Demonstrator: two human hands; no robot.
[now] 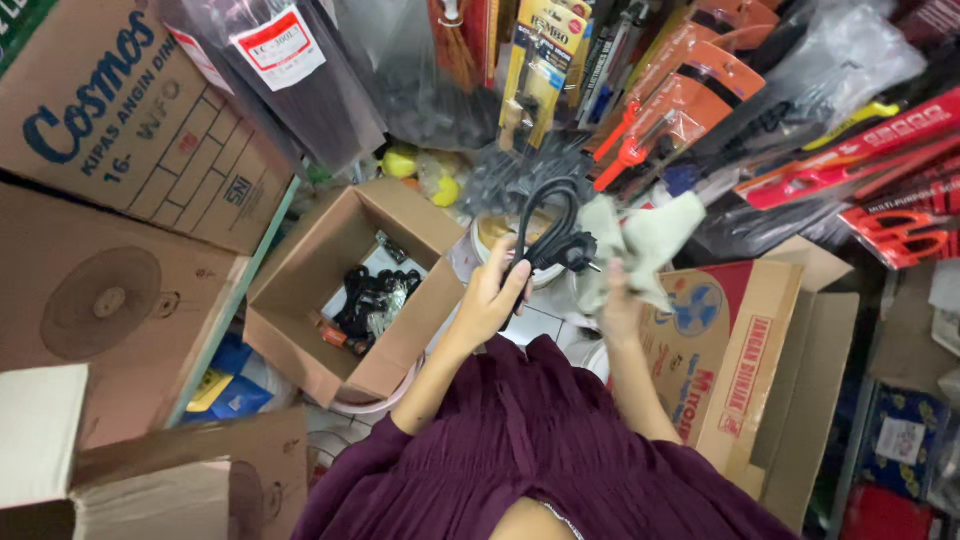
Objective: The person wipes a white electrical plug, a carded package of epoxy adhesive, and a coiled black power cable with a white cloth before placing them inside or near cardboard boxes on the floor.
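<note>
the left hand [492,295] was closed around a black power cord [548,235], coiled into a loop that rose above the fist, with its plug sticking out to the right of the fingers. the right hand [618,300] gripped a pale green cloth [645,240], and the cloth covered most of that hand, so only the wrist and a few fingers showed; how tightly the fingers were pressed together could not be told, though the cloth was clearly held. the cloth touched or overlapped the plug end of the cord, but the exact contact was blurred. both hands hung in the air above the cluttered floor, over a round white tub [500,235] that was mostly hidden behind them. to the left of the left hand sat an open cardboard box [400,345], holding a tangle of dark cords [375,295] too small and blurred to count. at the right, just beside the right forearm, stood a taller cardboard box [740,350] with a fan drawing, its far side cut off behind its flaps. a big carton [120,110] leaned at the upper left, cut by the picture's edge. behind the hands hung packaged tools [680,90] in orange and red, and bundles in clear plastic bags [290,70], all smeared and hard to read. the person's purple sleeves [540,450] filled the bottom edge.
</note>
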